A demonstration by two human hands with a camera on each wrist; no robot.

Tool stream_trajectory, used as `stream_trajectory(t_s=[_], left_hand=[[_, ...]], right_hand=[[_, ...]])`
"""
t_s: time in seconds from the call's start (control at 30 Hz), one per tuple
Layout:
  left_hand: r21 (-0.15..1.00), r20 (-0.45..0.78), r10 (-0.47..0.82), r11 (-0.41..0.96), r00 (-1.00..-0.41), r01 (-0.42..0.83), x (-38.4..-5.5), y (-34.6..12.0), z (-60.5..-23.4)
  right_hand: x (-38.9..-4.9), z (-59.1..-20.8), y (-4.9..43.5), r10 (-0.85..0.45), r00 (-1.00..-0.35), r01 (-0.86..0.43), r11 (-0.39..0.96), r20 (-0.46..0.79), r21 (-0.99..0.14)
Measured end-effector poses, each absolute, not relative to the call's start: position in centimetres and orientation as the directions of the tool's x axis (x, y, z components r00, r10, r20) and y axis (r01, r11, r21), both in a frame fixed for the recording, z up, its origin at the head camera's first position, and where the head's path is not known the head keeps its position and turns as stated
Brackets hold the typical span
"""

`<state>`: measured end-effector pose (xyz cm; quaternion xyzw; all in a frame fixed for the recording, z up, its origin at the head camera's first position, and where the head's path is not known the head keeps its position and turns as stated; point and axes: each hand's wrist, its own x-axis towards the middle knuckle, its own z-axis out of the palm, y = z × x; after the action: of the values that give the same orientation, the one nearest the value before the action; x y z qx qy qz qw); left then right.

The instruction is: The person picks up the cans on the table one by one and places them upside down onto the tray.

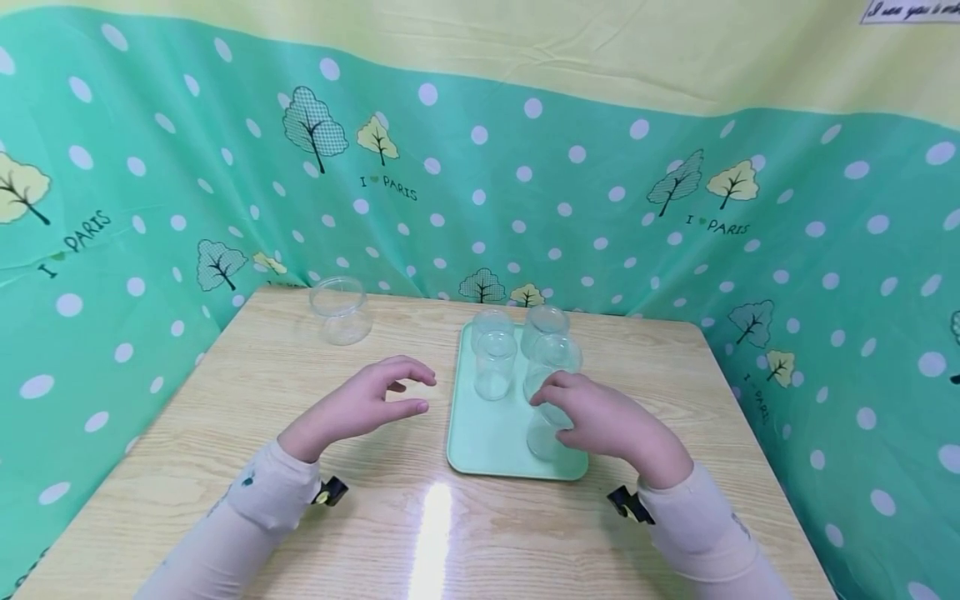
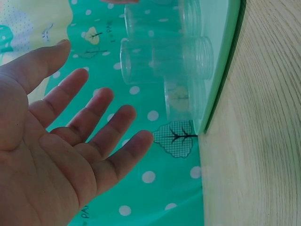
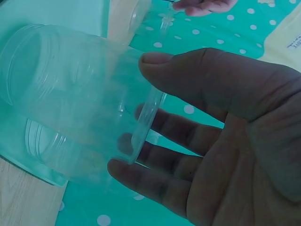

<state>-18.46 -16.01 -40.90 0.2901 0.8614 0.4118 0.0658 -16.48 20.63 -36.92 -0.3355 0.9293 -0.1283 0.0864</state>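
Note:
My right hand (image 1: 607, 421) is at the front right of a pale green tray (image 1: 487, 446). Its thumb and curled fingers grip the upper end of a clear plastic jar (image 3: 75, 80). That jar stands upside down, its threaded mouth on the tray. Behind it on the tray's right side are two more clear jars, the nearer one (image 1: 555, 354) partly hidden by the hand. On the left side stand two others, the front one (image 1: 495, 375) overlapping the rear. My left hand (image 2: 56, 141) hovers left of the tray, fingers spread and relaxed, holding nothing.
A wide clear container (image 1: 345, 317) stands at the table's back left. The wooden table (image 1: 360, 533) meets a green dotted curtain (image 1: 480, 175) at its back and sides. A bright light reflection lies on the table in front of the tray.

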Motion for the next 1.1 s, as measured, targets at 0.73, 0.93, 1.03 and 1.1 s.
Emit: stream_trajectory(t_s=[0.73,0.93,1.03,1.1], left_hand=[[0.746,0.14,0.547,0.49,-0.826,0.451,-18.16,-16.19,-40.45],[0.748,0.139,0.546,0.489,-0.826,0.449,-18.09,-16.16,-40.36],[0.75,0.142,0.544,0.486,-0.827,0.448,-18.08,-16.16,-40.35],[0.752,0.144,0.542,0.484,-0.828,0.448,-18.07,-16.17,-40.35]], right_hand=[[-16.6,-37.15,20.13,-0.606,-0.783,-0.552,0.781,-0.14,-0.292],[-16.48,-37.07,19.85,-0.605,-0.782,-0.552,0.784,-0.148,-0.283],[-16.41,-37.02,19.74,-0.602,-0.784,-0.549,0.787,-0.154,-0.283],[-16.36,-37.0,19.69,-0.598,-0.786,-0.546,0.79,-0.156,-0.279]])
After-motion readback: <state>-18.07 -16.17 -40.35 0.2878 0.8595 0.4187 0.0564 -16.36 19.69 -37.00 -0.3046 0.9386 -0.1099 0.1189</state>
